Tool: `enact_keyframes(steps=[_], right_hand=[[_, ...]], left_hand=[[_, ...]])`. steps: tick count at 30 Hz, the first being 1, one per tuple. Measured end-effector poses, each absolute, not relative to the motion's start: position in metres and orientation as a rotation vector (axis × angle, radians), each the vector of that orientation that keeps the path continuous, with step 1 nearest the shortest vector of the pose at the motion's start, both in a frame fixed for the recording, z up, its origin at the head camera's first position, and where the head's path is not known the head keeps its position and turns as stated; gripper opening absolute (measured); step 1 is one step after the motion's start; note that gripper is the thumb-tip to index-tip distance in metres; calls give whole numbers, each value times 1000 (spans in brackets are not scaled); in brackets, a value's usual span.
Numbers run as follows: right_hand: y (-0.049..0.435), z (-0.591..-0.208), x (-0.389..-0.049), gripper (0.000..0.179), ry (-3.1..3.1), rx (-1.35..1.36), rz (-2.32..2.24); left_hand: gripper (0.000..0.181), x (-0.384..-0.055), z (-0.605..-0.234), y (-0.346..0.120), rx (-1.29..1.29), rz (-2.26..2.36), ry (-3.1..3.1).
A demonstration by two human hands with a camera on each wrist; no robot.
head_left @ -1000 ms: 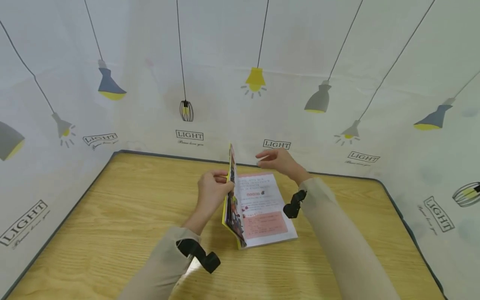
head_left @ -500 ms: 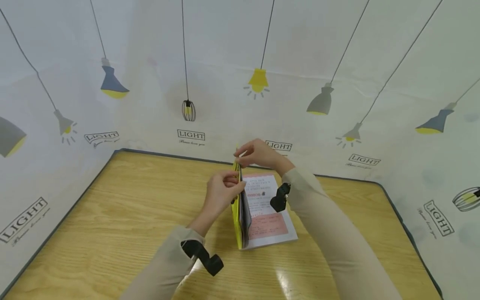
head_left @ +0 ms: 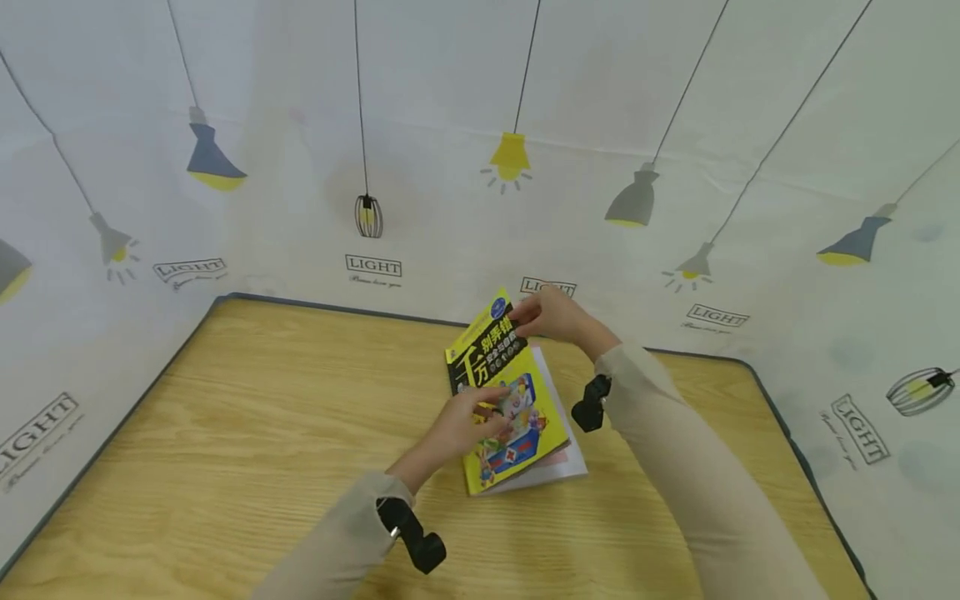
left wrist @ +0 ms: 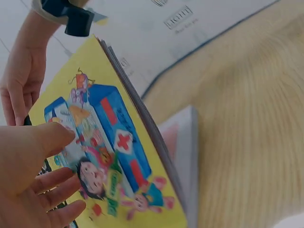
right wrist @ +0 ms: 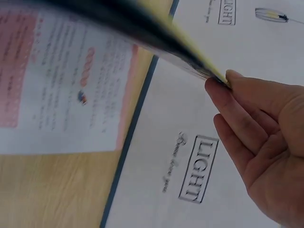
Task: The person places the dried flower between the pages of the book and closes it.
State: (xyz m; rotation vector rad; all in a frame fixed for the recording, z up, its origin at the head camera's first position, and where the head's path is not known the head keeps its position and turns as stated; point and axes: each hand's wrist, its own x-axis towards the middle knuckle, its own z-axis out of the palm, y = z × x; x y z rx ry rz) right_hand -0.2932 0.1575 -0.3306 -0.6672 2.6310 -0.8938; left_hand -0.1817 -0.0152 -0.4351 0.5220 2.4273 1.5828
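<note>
A picture book (head_left: 517, 446) with a yellow cover lies partly open on the table, its cover and a stack of pages tilted up over the white and pink inner page (right wrist: 61, 90). Drawings of a blue first-aid case (left wrist: 118, 137) and a child fill the cover. My right hand (head_left: 558, 317) pinches the far upper corner of the raised part between thumb and forefinger. My left hand (head_left: 468, 425) lies along the cover's front, fingers spread and loosely bent, holding nothing. In the left wrist view its thumb and fingertips overlap the cover art.
The wooden table (head_left: 300, 417) has a dark edge trim (head_left: 337, 310). Behind it hangs a white cloth (head_left: 435, 208) printed with lamps and the word LIGHT. A black strap mount (head_left: 420, 537) sits on each wrist.
The raised cover and pages have swung rightward, from upright to leaning over the inner page. My right hand took the top corner and moved right; my left hand has let go of the edge.
</note>
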Motion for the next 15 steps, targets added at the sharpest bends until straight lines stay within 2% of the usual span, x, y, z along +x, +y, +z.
enact_keyframes(steps=[10, 15], right_hand=[[201, -376, -279, 34, 2662, -468, -964], [217, -414, -270, 40, 2678, -288, -1022]], left_hand=[[35, -176, -459, -21, 561, 1256, 2514], [45, -174, -469, -25, 701, 1050, 2587]])
